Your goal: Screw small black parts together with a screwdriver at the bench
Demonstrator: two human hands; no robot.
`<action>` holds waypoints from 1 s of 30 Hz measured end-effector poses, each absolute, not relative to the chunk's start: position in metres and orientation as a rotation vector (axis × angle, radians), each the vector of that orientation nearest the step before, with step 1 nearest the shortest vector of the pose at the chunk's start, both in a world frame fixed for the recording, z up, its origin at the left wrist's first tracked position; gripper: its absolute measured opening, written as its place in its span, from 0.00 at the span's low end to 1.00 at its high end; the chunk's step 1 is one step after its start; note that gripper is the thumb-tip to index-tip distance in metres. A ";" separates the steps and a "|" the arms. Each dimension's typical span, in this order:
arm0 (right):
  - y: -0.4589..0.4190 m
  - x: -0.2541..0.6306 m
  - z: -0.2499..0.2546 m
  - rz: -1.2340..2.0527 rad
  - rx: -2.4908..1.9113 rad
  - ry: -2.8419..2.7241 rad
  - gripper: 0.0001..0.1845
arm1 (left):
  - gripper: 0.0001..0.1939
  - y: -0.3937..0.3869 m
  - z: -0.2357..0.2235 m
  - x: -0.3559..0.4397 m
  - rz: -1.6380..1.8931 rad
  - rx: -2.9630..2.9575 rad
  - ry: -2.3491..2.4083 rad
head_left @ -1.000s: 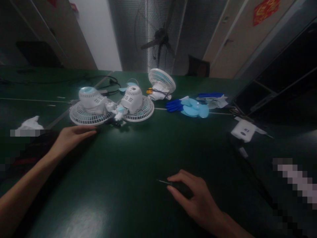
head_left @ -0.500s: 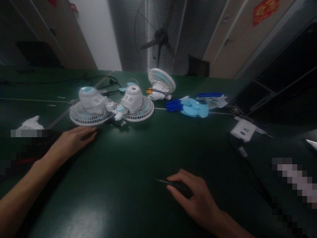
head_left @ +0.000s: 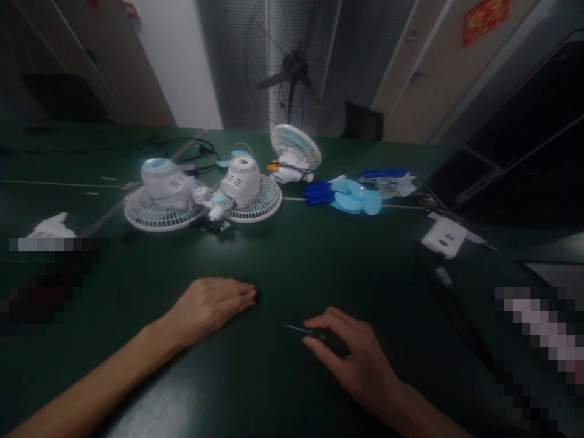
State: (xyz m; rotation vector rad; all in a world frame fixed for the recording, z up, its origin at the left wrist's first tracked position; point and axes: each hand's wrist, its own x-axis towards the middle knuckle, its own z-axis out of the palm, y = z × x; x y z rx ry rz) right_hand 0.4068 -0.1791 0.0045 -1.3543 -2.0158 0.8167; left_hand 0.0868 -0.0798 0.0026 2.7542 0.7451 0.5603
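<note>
Head view question: what could go sideways from here, and why?

My worry's the slim screwdriver [head_left: 332,342], around five o'clock from frame centre; its tip aims between nine and ten, roughly toward the side where the left hand [head_left: 205,307] sits, near eight; if the right hand [head_left: 365,358] lost its fingertip hold, I reckon it could jab those fingers.

What's each one got?

Right hand's narrow around the screwdriver's handle; left hand's fingers are bunched, and I can't tell if they pinch anything; just a dark smudge [head_left: 258,294] at the tips.

How's the tool look?

Thin pale shaft, stubby dark handle; it kinda melts into the green table [head_left: 274,389], so easy to misplace imo.
</note>
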 end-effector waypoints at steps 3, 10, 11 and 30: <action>-0.179 0.406 0.005 0.785 -1.325 -2.036 0.06 | 0.13 -0.111 -0.001 0.133 0.655 2.766 0.523; -0.183 0.406 0.007 0.705 -1.316 -2.046 0.08 | 0.12 -0.123 -0.002 0.149 0.560 2.356 0.769; -0.184 0.405 0.008 0.692 -1.315 -2.047 0.08 | 0.14 -0.122 -0.001 0.148 0.547 2.309 0.786; -0.184 0.400 0.005 0.690 -1.249 -2.057 0.09 | 0.08 -0.117 0.000 0.147 0.499 2.199 0.665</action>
